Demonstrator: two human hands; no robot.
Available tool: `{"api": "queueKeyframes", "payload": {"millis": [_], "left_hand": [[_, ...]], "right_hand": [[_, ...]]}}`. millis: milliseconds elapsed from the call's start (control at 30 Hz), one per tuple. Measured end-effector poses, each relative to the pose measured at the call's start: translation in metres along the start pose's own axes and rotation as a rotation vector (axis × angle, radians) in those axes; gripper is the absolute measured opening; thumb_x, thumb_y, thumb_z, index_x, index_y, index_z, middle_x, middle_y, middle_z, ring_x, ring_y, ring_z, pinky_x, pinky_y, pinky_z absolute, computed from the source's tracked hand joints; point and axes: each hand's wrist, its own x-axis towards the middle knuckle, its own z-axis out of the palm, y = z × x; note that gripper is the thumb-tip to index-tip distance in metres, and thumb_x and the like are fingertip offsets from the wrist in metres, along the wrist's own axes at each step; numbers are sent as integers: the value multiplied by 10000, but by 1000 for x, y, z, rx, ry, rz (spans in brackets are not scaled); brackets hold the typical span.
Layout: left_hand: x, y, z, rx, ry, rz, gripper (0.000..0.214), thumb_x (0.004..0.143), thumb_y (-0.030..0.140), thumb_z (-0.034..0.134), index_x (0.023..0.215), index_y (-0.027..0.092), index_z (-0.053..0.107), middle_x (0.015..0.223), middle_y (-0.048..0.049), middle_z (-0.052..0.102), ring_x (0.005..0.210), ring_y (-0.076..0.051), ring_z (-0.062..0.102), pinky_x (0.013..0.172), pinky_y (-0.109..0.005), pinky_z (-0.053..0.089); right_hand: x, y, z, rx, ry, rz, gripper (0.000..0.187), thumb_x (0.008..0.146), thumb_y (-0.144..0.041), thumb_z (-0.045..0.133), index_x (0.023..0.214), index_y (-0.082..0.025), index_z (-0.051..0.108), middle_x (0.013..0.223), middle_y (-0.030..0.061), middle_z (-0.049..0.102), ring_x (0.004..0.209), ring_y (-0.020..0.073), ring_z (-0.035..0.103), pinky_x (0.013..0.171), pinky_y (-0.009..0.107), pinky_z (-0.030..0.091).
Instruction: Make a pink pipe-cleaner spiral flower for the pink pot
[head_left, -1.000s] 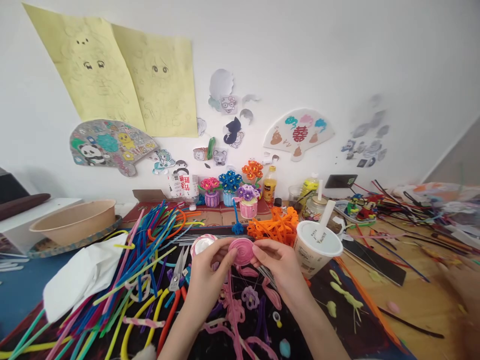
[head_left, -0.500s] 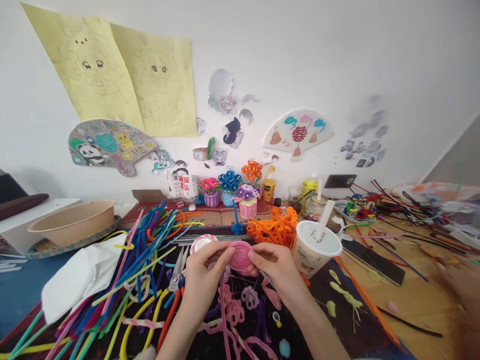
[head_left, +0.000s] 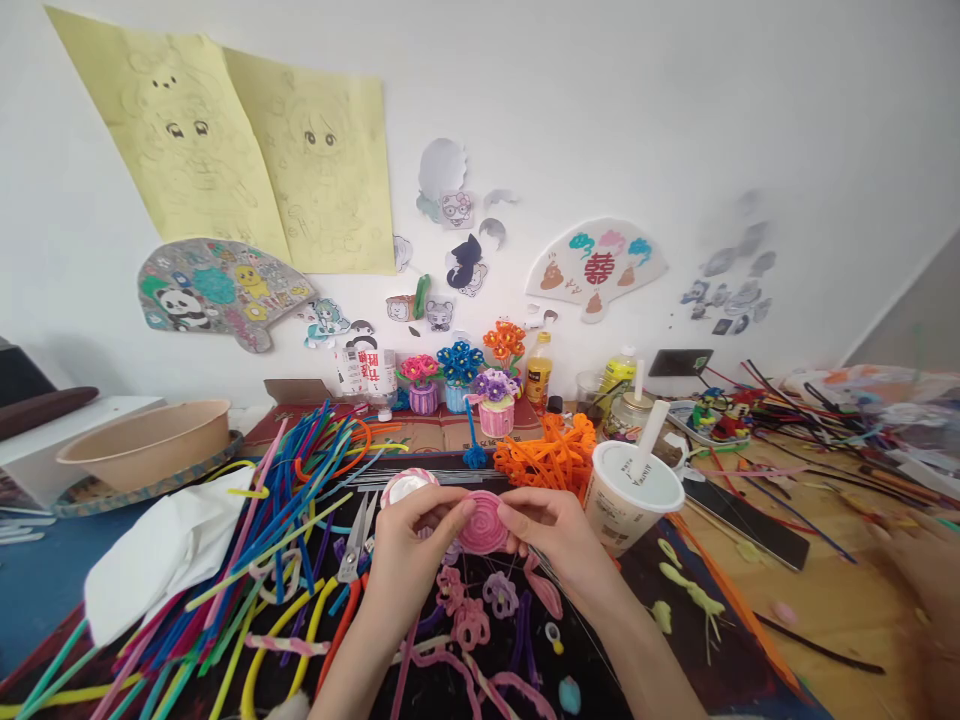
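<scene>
A pink pipe cleaner wound into a flat spiral disc (head_left: pixel 482 522) is pinched between both my hands above the dark mat. My left hand (head_left: pixel 411 562) grips its left edge with thumb and fingers closed. My right hand (head_left: pixel 559 545) grips its right edge the same way. A loose pink tail (head_left: pixel 409 655) trails down from the disc toward me. Small pink and purple pipe-cleaner flowers (head_left: pixel 480 605) lie on the mat just under my hands.
A heap of coloured pipe cleaners (head_left: pixel 247 530) and scissors (head_left: pixel 356 545) lie left. A paper cup with straw (head_left: pixel 630 495) stands right of my hands, orange pipe cleaners (head_left: pixel 551 450) behind. A paper bowl (head_left: pixel 146 440), white tissue (head_left: pixel 165 555) and small flower pots (head_left: pixel 465 385) are further off.
Both hands have lowered the pink spiral slightly toward the mat and turned it. The trailing pink tail has shifted to the left. The grip has stayed the same.
</scene>
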Motion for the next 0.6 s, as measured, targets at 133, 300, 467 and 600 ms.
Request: {"api": "queueKeyframes", "payload": {"millis": [133,300,467,600], "left_hand": [[1,0,-1,40,-4,0,202,775,350,679,865,190,765,808,-45,764,709,-176,669,640,-238,518],[3,-1,-4,104,-24,8,230,794,367,645,844,169,752,790,-53,750,694,-180,664,628,-249,514],[2,0,-7,190,-51,41,241,817,368,609,796,162,731,726,-42,722,654,-172,633,602,-252,482],[0,0,-7,283,-79,78,235,829,360,593,772,178,731,688,-29,712,622,-167,603,586,-260,443]], "right_hand": [[0,1,3,-14,31,-26,330,695,-451,797,768,-131,764,554,22,682,519,137,593,528,240,467],[-1,1,4,27,67,-11,309,653,-421,827,757,-143,743,549,10,685,515,139,606,526,235,476],[-1,2,1,-85,-73,54,336,655,-450,813,746,-132,755,519,-6,648,460,111,540,467,213,427],[0,2,0,-164,-82,14,346,706,-480,764,704,-134,764,517,-5,628,481,118,521,496,228,421]]}}
